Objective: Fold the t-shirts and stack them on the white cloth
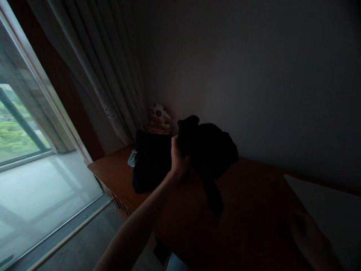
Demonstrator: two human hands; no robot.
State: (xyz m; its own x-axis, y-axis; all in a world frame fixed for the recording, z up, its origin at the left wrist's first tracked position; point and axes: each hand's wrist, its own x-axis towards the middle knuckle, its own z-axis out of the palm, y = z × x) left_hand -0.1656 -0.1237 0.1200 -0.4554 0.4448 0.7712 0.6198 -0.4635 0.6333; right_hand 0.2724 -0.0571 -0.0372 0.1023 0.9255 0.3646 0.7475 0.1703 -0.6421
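A bunched black cloth item (211, 150) is gripped by my left hand (179, 160) above the brown wooden surface (242, 203), with one narrow part hanging down toward the wood. Left of that hand lies another black item (152, 162), dark and without visible detail. My right hand (304, 229) is low at the right, over the wooden surface beside a pale flat panel (324, 203). Deep shadow hides its fingers and whatever they may hold.
A white and red figurine (160, 116) stands at the back near the wall. Light bluish fabric (132, 158) pokes out beside the left black item. Curtains (107, 75) hang at the left, next to a bright window (22, 128).
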